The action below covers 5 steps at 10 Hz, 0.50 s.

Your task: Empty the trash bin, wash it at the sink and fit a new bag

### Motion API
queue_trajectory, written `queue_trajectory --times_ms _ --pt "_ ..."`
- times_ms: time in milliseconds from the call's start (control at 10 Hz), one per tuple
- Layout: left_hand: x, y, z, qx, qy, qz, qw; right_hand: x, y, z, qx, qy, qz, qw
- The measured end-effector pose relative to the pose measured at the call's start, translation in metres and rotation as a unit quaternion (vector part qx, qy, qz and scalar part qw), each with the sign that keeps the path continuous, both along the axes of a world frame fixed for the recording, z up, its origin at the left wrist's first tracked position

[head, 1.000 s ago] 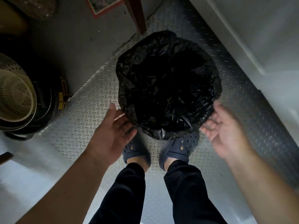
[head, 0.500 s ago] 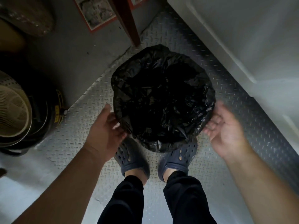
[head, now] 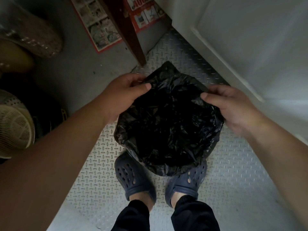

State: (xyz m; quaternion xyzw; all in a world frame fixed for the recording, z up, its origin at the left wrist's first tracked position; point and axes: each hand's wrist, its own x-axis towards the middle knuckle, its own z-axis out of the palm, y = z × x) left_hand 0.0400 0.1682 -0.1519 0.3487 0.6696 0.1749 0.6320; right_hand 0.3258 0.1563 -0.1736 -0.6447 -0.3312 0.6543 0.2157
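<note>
Black bin liner [head: 168, 124] is pinched at opposite rim edges by left hand [head: 124, 92] and right hand [head: 233, 105], thumbs over plastic, likely to lift it out.

Little could be read. Well beyond the left hand [head: 123, 90], a red-bordered printed sheet [head: 100, 25] lay on the floor, its panels of pictures too small and blurred for any words. Farther off, above and between the two hands, a red flyer [head: 145, 12] showed large white digits that looked like "400", cut by the frame's top edge; the smaller print under them could not be made out. Nothing else carried legible text.
</note>
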Motion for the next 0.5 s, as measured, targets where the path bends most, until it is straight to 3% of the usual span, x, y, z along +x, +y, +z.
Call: queue_trajectory --times_ms 100,200,300,400,500 --pt "-0.001 0.002 -0.007 -0.111 -0.087 0.08 0.987 -0.001 0.004 -0.003 -0.015 0.013 0.024 1.0" --pt "-0.002 0.0 -0.012 -0.167 -0.112 0.113 0.973 -0.003 0.004 0.0 -0.036 0.018 0.033 0.999" --pt "-0.009 -0.009 -0.012 -0.126 -0.034 0.177 0.975 0.0 0.001 0.009 -0.041 0.017 0.007 0.999" --pt "-0.022 -0.037 -0.003 -0.106 0.072 0.257 0.958 0.007 -0.02 0.019 -0.07 -0.067 -0.103 0.99" --pt "-0.029 -0.093 0.017 -0.193 0.161 0.22 0.942 0.014 -0.059 0.033 -0.085 -0.186 -0.141 0.969"
